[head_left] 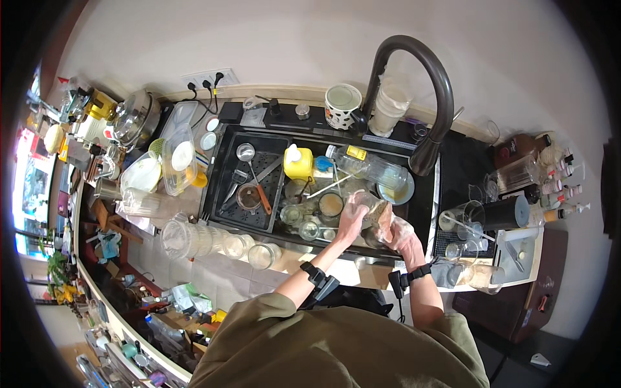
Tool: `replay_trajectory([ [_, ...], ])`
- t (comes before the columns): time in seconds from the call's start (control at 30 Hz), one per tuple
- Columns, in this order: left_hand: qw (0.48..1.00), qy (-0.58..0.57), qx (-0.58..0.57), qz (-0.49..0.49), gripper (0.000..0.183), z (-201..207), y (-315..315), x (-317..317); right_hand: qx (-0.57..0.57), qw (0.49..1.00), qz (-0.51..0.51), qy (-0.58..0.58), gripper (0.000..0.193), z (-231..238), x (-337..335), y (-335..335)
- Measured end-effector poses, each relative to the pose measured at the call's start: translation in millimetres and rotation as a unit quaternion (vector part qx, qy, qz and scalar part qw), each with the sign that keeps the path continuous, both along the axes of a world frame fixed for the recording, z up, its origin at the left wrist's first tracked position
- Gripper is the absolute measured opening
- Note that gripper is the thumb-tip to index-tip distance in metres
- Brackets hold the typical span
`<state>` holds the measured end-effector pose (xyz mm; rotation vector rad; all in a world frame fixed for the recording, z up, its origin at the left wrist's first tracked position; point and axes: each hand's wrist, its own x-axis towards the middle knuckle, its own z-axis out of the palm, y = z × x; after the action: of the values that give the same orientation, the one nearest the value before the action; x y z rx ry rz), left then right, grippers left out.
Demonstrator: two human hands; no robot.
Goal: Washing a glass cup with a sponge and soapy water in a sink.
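Note:
Over the right part of the dark sink (277, 223), my left hand (351, 218) is closed round a clear glass vessel (367, 202). My right hand (402, 235) is closed against its other side, on a brownish piece (383, 217) whose kind I cannot make out. What looks like suds covers the right fingers. Just behind the hands lie a large clear plastic bottle (372, 169) and a bowl (405, 191). To the left of the hands are a cup of cloudy liquid (330, 205), a glass (309, 229), a yellow bottle with a white top (298, 163) and pale sticks (328, 187).
A tall dark faucet (446, 97) arches over the sink's right side. The left tray (249, 145) holds a ladle (246, 152), a strainer (249, 196) and other utensils. Several clear cups (264, 256) line the front left edge. A patterned mug (342, 107) stands behind the sink.

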<state>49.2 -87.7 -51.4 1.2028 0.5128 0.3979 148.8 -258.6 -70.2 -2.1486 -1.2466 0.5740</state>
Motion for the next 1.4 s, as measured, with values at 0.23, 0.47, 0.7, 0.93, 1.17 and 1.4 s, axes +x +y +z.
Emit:
replay_trajectory([
  [0.23, 0.988, -0.063, -0.077, 0.116, 0.039, 18, 2, -1, 0.167, 0.832, -0.092, 0.521, 0.041, 1, -26, 25],
  [0.47, 0.875, 0.022, -0.465, 0.132, 0.043, 13, 21, 9, 0.196, 0.868, -0.139, 0.435, 0.033, 51, -46, 30],
  [0.7, 0.848, 0.024, -0.504, 0.163, 0.042, 26, 22, 4, 0.172, 0.946, -0.207, -0.179, 0.026, 106, -66, 19],
  [0.93, 0.840, -0.007, -0.519, 0.157, 0.032, 19, 17, 8, 0.212, 0.948, -0.178, -0.154, 0.015, 92, -93, 47],
  [1.17, 0.833, 0.020, -0.520, 0.188, 0.031, 22, 19, 4, 0.144, 0.966, -0.116, -0.180, 0.019, 88, -82, 63],
  [1.4, 0.835, 0.015, -0.528, 0.157, 0.029, 19, 27, 2, 0.224, 0.964, -0.096, -0.108, 0.036, 123, -86, 56],
])
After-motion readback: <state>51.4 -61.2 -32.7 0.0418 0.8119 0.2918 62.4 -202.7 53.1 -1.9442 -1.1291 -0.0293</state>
